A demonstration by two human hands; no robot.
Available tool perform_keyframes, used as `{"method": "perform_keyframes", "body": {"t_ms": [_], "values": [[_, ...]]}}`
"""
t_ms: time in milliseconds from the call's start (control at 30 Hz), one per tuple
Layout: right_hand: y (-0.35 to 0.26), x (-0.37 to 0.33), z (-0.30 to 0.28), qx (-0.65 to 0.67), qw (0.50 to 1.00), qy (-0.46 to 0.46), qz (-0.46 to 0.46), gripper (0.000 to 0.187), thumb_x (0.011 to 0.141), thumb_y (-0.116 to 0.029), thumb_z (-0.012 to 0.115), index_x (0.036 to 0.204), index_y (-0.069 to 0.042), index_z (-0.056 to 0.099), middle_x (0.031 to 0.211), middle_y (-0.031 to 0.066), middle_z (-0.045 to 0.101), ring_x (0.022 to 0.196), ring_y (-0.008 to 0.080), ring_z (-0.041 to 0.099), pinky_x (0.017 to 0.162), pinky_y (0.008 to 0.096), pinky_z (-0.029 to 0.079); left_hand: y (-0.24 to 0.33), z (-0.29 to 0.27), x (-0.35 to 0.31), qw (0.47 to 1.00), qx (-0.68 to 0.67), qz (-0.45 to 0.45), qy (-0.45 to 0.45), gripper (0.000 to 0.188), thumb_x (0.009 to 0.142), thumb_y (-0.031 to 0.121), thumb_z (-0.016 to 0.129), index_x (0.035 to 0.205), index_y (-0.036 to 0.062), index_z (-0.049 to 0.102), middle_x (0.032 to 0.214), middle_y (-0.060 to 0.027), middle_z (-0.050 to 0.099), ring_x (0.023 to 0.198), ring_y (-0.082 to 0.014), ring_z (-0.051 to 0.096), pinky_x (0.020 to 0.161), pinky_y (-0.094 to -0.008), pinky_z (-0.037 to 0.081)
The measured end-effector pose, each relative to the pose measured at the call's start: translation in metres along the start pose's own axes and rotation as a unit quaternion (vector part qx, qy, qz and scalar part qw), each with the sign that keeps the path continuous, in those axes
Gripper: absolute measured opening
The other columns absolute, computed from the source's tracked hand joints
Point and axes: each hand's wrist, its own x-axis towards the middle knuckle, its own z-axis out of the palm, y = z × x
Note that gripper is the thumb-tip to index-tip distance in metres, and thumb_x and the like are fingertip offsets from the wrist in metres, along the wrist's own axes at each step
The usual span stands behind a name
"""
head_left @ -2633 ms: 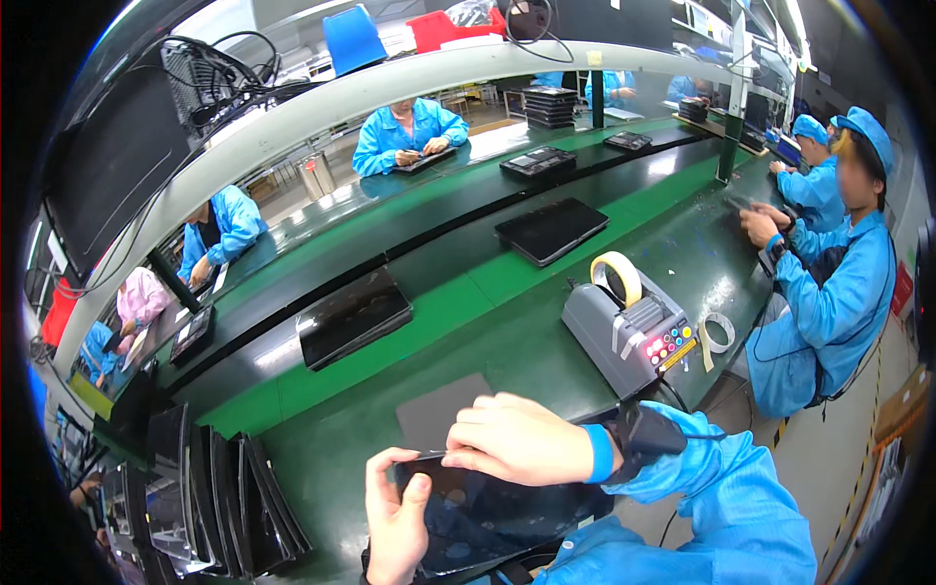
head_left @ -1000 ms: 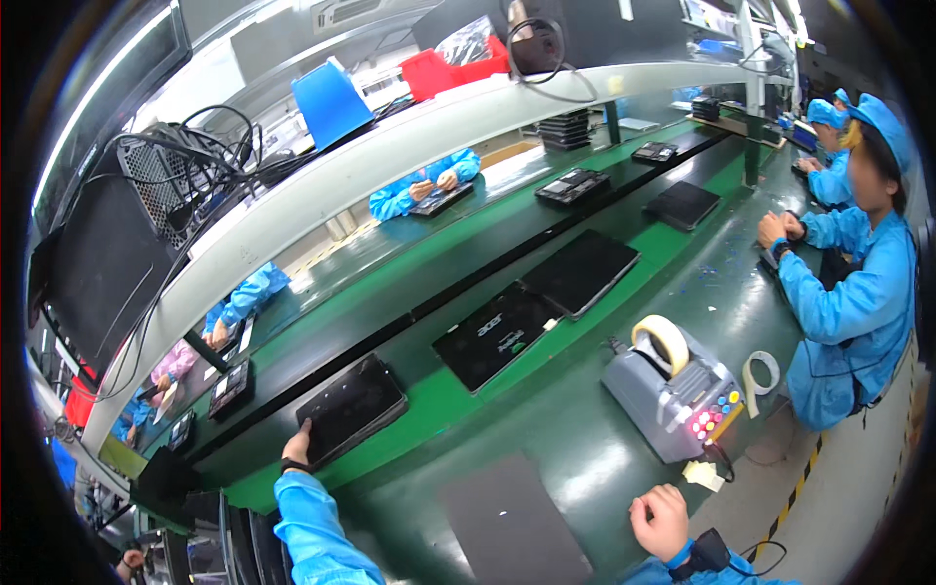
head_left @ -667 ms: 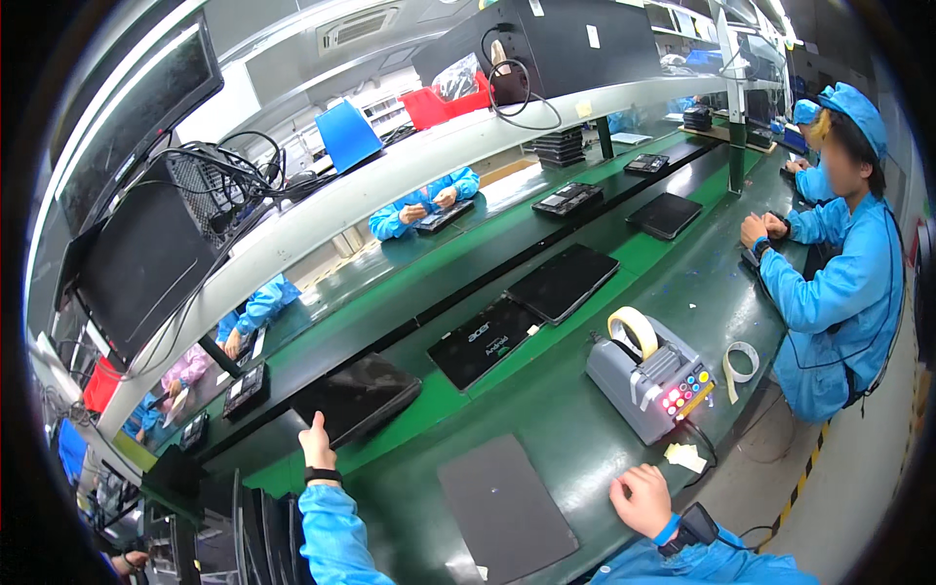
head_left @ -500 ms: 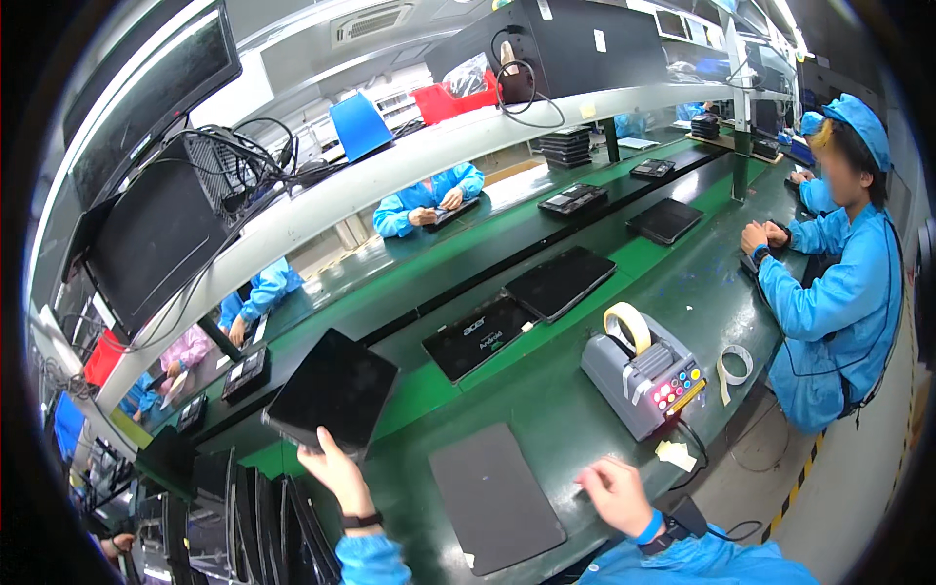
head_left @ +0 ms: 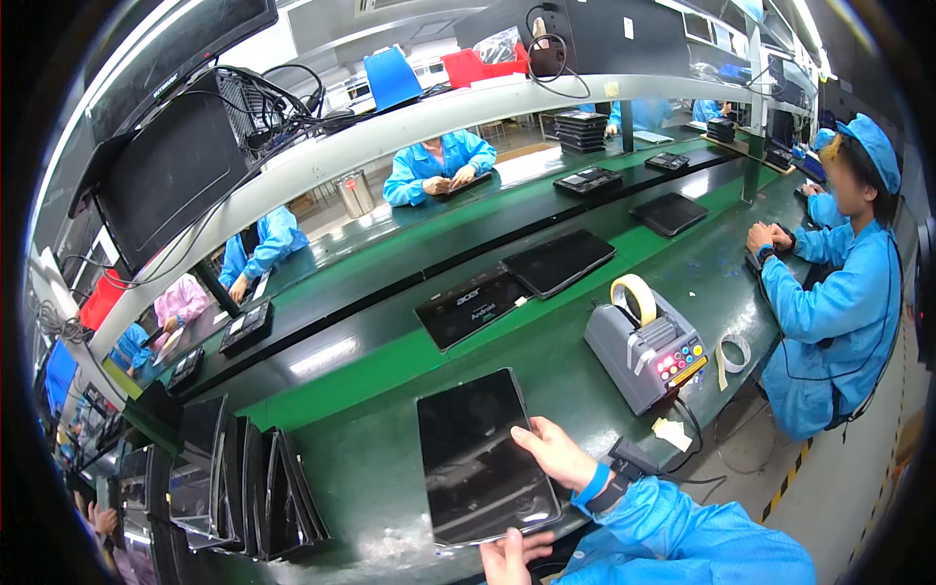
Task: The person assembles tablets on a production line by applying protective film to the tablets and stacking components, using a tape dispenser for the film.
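Note:
A black tablet (head_left: 473, 453) with a glossy, reflecting screen is between my hands at the front of the green bench. My right hand (head_left: 558, 458) grips its right edge, with the thumb over the screen. At the near edge of the tablet, my left hand (head_left: 512, 558) pinches it; part of this hand is cut off by the picture's lower rim. Whether the tablet touches the bench or is held just above it, I cannot tell. The matte dark panel seen earlier in this spot is hidden.
Right of the tablet stands a grey tape dispenser (head_left: 643, 346), with a loose tape roll (head_left: 733, 353) beside it. Several dark panels (head_left: 249, 487) stand upright at the left. Two tablets (head_left: 561, 261) (head_left: 472, 308) lie farther back. A co-worker (head_left: 829, 292) sits at the right.
The tablet has come from the left over the belt to the bench in front of me, covering the matte panel's place. My right hand has moved left and taken hold of it.

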Motion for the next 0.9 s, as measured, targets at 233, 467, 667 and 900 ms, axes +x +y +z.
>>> {"method": "perform_keyframes", "body": {"t_ms": [233, 467, 667, 900], "values": [[-0.006, 0.007, -0.021, -0.589, 0.788, 0.079, -0.162, 0.055, 0.089, -0.053, 0.050, 0.078, 0.000, 0.059, 0.058, 0.0179, 0.061, 0.056, 0.0339, 0.063, 0.053, 0.0415, 0.051, 0.032, -0.076, 0.026, 0.851, 0.442, 0.259, 0.116, 0.025, 0.097, 0.023, 0.046, 0.087, 0.0022, 0.055, 0.066, -0.0120, 0.058, 0.061, -0.0237, 0.057, 0.056, -0.0334, 0.044], [0.007, 0.002, -0.013, -0.616, 0.764, 0.106, -0.162, 0.054, 0.088, -0.055, 0.050, 0.066, -0.006, 0.061, 0.052, 0.0130, 0.060, 0.049, 0.0293, 0.062, 0.047, 0.0393, 0.049, 0.035, -0.075, 0.067, 0.808, 0.544, 0.223, 0.040, 0.038, 0.093, 0.031, 0.054, 0.072, -0.0015, 0.052, 0.062, -0.0225, 0.052, 0.056, -0.0344, 0.051, 0.055, -0.0415, 0.039], [0.003, -0.005, -0.011, -0.589, 0.781, 0.119, -0.167, 0.053, 0.089, -0.053, 0.051, 0.063, -0.006, 0.060, 0.049, 0.0138, 0.057, 0.049, 0.0317, 0.061, 0.048, 0.0416, 0.048, 0.044, -0.074, 0.065, 0.872, 0.444, 0.202, 0.034, 0.036, 0.091, 0.023, 0.060, 0.068, -0.0015, 0.047, 0.054, -0.0145, 0.042, 0.051, -0.0154, 0.037, 0.048, -0.0336, 0.033], [0.009, -0.021, -0.020, -0.538, 0.825, 0.152, -0.084, 0.048, 0.087, -0.048, 0.056, 0.065, -0.005, 0.060, 0.052, 0.0167, 0.056, 0.053, 0.0362, 0.060, 0.052, 0.0458, 0.048, 0.089, -0.058, 0.071, 0.750, 0.636, 0.183, -0.011, 0.038, 0.090, 0.033, 0.058, 0.069, 0.0015, 0.054, 0.062, -0.0209, 0.057, 0.059, -0.0408, 0.055, 0.055, -0.0439, 0.044]]}}
